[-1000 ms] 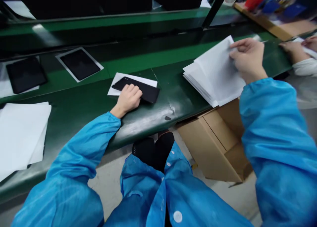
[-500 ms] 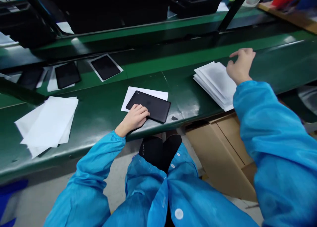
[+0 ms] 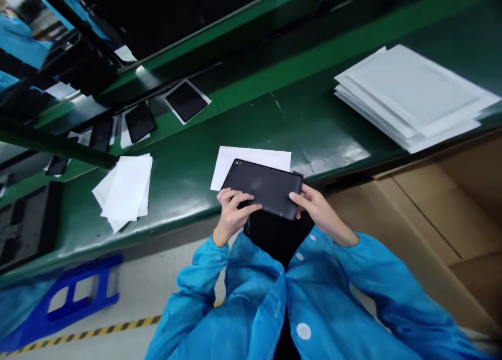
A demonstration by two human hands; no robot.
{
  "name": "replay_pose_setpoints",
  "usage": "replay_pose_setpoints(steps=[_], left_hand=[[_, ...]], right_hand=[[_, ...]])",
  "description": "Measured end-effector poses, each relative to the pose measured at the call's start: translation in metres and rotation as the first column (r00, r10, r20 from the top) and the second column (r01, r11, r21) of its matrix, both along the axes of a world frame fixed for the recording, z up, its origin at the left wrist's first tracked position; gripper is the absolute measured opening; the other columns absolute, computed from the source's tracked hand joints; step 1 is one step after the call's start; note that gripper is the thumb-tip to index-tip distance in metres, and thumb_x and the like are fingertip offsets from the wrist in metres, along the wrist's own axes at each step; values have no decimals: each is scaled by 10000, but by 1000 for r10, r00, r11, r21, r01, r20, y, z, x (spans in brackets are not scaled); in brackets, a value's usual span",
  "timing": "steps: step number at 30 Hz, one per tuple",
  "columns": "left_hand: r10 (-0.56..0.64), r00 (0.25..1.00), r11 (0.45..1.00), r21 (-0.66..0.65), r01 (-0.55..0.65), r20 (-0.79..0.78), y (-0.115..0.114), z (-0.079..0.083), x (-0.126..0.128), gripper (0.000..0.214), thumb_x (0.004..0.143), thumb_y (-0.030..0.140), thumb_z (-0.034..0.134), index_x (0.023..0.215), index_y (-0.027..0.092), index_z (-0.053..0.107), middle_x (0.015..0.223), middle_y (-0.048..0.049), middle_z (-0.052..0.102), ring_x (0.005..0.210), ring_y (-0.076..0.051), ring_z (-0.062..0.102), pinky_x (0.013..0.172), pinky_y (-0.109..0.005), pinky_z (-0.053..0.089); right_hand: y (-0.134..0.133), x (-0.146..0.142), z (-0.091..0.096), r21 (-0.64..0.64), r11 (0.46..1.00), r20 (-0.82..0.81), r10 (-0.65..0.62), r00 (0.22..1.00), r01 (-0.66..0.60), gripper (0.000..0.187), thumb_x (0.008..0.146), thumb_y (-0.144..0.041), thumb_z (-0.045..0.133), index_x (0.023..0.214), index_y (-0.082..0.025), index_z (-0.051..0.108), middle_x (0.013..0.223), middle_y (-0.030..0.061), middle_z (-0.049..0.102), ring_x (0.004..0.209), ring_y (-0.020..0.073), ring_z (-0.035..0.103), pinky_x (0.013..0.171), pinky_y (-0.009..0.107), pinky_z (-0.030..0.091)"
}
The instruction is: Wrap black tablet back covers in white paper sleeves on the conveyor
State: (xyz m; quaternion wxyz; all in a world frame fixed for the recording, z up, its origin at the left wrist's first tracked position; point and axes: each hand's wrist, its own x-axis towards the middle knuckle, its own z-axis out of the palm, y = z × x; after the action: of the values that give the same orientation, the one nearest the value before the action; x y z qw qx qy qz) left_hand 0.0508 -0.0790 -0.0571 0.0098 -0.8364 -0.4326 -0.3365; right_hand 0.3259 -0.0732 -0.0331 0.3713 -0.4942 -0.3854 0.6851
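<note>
Both my hands grip a black tablet [image 3: 266, 187] with a camera hole in its upper left corner. It is tilted at the bench's front edge, over a white sheet [image 3: 251, 155]. My left hand [image 3: 233, 213] holds its lower left side, fingers lying across the surface. At the right end, my right hand [image 3: 316, 208] pinches the tablet with the thumb on top; the fingers beneath are partly hidden. A small dark piece [image 3: 298, 175] shows by the tablet's upper right corner; I cannot tell whether it is attached.
On the green bench [image 3: 188, 177], a stack of white sheets [image 3: 415, 93] lies right and a smaller pile [image 3: 127, 187] left. Several dark tablets on white sheets, one of them a tablet [image 3: 186, 101], line the back. An open cardboard box [image 3: 415, 213] stands below right. A blue stool [image 3: 74, 302] is lower left.
My right hand has come from beside the right-hand paper stack to the tablet's right end. The tablet has been drawn toward me, now in both hands. My view has turned.
</note>
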Motion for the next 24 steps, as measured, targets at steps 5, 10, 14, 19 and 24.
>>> replay_pose_setpoints(steps=[5, 10, 14, 19, 24], left_hand=[[306, 932, 945, 58, -322, 194, -22, 0, 16, 415, 972, 302, 750, 1360, 245, 615, 1194, -141, 534, 1152, -298, 552, 983, -504, 532], [187, 952, 979, -126, -160, 241, -4, 19, 18, 402, 1061, 336, 580, 1430, 224, 466, 1292, -163, 564, 1238, -297, 599, 1052, -496, 539], [176, 984, 947, -280, -157, 41, 23, 32, 13, 383, 1123, 408, 488, 1458, 221, 503, 1349, -181, 621, 1279, -319, 618, 1073, -495, 524], [185, 979, 942, -269, -201, -86, 49, 36, 3, 376, 1135, 455, 443, 1411, 237, 578, 1361, -179, 649, 1279, -352, 627, 1064, -526, 526], [194, 975, 928, -301, -218, -109, 67, 41, -22, 476, 1026, 494, 679, 1418, 235, 603, 1446, -192, 586, 1456, -418, 518, 1212, -606, 456]], right_hand=[[-23, -22, -15, -93, 946, -169, -321, 932, 310, 565, 723, -606, 916, 1162, -288, 757, 989, 31, 828, 795, 251, 762, 657, 362, 629], [-32, -13, -18, -124, 901, -155, -431, 889, 415, 538, 715, -597, 910, 1133, -285, 779, 1100, 41, 837, 988, 303, 784, 781, 397, 652], [-36, 5, -24, -80, 930, -81, -364, 928, 358, 468, 745, -620, 888, 1038, -272, 781, 953, 35, 825, 902, 288, 767, 791, 415, 634], [-40, 25, -24, -23, 869, -15, -495, 869, 494, 448, 767, -663, 867, 1004, -299, 758, 919, 31, 803, 1014, 322, 759, 873, 463, 639], [-48, 43, -21, -44, 776, -52, -631, 774, 630, 604, 768, -785, 814, 1154, -323, 760, 1167, 71, 819, 1237, 356, 730, 948, 491, 651]])
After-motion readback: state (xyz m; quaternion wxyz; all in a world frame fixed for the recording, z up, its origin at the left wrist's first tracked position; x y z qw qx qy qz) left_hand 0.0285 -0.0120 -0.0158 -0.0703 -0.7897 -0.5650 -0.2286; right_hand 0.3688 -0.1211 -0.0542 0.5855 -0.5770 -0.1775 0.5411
